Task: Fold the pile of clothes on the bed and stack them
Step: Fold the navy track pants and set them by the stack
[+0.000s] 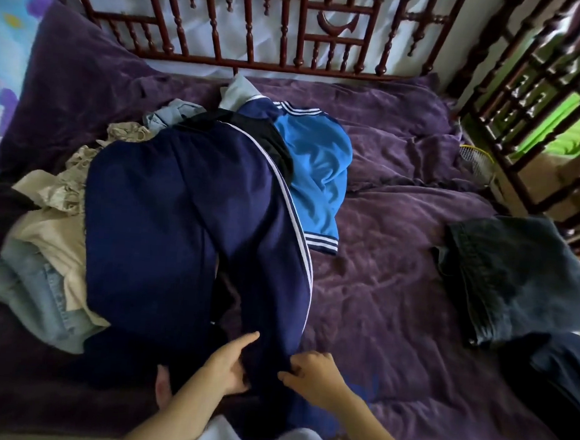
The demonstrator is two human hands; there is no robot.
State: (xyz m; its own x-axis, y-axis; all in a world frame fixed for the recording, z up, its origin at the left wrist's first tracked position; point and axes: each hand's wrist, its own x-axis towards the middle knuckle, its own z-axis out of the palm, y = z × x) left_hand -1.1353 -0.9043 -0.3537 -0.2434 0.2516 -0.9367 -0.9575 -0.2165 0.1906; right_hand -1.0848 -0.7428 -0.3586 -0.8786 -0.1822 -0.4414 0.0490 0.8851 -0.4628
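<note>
Navy pants (186,212) with white side stripes lie spread lengthwise on the bed (396,296). Their waist end is draped up over the pile (75,177) and their legs run down toward the person at the near edge.

The left hand (227,363) sits on the inner side of the right-hand leg, near its lower end. One of its fingers (244,340) is stretched out flat on the cloth, and the rest curl into the fabric and grip a fold. The right hand (315,376) is just beside it, on the striped outer edge of the same leg. Its fingers (288,376) are bent and pinch that edge. The leg runs between the two hands, which are close together but not touching.

Under and left of the pants, the pile shows a beige top (50,234) over light jeans (33,291). A blue shirt (316,173) with white-striped trim lies partly tucked under the pants' upper right side.

Well apart, by the bed's right edge, are folded dark jeans (518,277), and another dark garment (552,375) lies just nearer. A carved wooden headboard (260,28) runs along the far side, with a patterned pillow (4,62) at the far left.
</note>
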